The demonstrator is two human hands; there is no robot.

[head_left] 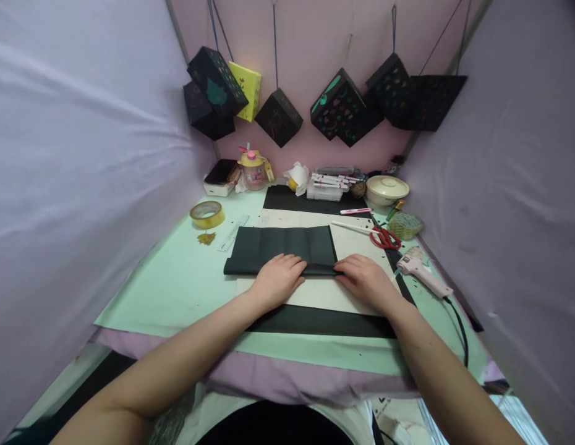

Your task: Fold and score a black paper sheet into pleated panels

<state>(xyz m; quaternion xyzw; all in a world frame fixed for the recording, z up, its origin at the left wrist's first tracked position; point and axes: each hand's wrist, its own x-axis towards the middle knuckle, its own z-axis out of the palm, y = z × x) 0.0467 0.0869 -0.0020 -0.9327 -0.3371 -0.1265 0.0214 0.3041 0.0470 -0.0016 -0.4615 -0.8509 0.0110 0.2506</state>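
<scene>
A sheet of black paper point(287, 244) lies in front of me with several vertical creases and its near edge folded up into a narrow strip. My left hand point(279, 278) rests over the middle of that fold, fingers on top and thumb along the near side. At the right end of the same edge, my right hand point(364, 281) pinches the corner with bent fingers. Beneath the paper is a pale board point(310, 298), with a larger black sheet point(324, 321) showing under it. The underside of the fold is hidden.
Red-handled scissors point(384, 238), a pink pen point(355, 211) and a glue gun point(424, 276) with its cord lie right. Yellow tape point(207, 215) and a clear ruler point(234, 233) lie left. Marker pens point(331, 180) and a lidded bowl point(387, 189) stand behind. Black boxes point(279, 118) hang above.
</scene>
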